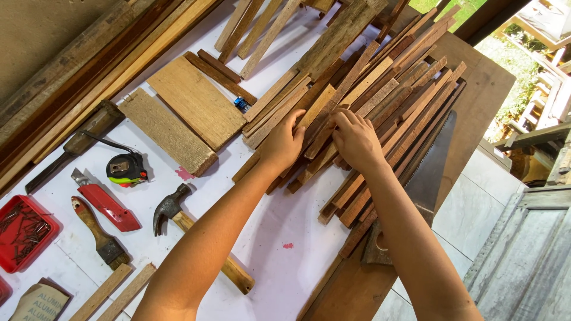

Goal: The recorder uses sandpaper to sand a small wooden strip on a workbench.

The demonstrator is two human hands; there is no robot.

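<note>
You get bright, sharp daylight from the upper right; soft shadows, overexposed sunlit green garden [511, 77], slight edge distortion.

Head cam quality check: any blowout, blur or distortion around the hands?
Head view: both hands, left hand and right hand, sharp on the wood strips; daylight, soft shadows on the white tabletop; the outdoor area top right is overexposed; mild wide-angle bending at edges.

Left hand [284, 142] and right hand [355, 141] reach forward, palms down.
</note>
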